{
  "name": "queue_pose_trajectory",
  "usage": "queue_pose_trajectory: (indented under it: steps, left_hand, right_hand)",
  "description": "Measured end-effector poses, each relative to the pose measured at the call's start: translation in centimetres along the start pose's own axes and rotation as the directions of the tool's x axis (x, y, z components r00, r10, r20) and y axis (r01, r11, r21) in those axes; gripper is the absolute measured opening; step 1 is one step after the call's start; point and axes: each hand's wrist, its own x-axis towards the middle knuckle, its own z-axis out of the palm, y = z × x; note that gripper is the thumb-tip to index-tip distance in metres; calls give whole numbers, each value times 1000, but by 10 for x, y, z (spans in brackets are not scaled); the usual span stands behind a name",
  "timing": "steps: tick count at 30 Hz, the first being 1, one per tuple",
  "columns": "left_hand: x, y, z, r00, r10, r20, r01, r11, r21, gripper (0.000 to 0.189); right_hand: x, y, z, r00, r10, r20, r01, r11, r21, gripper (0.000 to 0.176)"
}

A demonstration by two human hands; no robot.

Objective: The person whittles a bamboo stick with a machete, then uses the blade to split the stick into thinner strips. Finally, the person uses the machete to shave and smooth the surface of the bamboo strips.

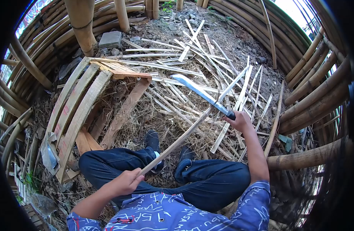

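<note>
My left hand [126, 181] grips the near end of a long thin bamboo strip [192, 125] that slants up and to the right over my knees. In my right hand [240, 121] is the dark handle of a long curved machete [198, 91], its blade pointing up-left and crossing the strip near the far end. I am seated, with dark trousers and black shoes [152, 139] below the strip.
Several split bamboo strips [192, 57] and shavings litter the ground ahead. A wooden pallet [79, 111] lies at the left. Stacked bamboo poles [319, 96] line both sides, a thick post [82, 23] stands at the back left, a stone block [109, 38] beside it.
</note>
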Motion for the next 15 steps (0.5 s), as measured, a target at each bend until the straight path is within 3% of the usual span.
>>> queue_pose_trajectory:
  steps: [6, 11, 13, 14, 15]
  left_hand:
    - [1, 12, -20, 997, -40, 62, 38, 999, 32, 17]
    - [4, -2, -19, 997, -42, 61, 40, 998, 39, 17]
    - [8, -4, -19, 998, -51, 32, 49, 997, 58, 17]
    - [10, -1, -17, 997, -64, 37, 61, 996, 58, 18]
    - [12, 0, -17, 996, -77, 44, 74, 996, 58, 19]
  right_hand:
    - [-8, 14, 0, 997, -23, -76, 15, 995, -102, 54]
    - [-6, 7, 5, 998, -47, -32, 46, 998, -38, 54]
    - [-6, -8, 15, 997, -25, 77, 26, 1000, -6, 56]
    - [-10, -21, 17, 992, -108, 70, 106, 994, 32, 56]
    - [-12, -38, 15, 970, -180, 162, 173, 983, 58, 56]
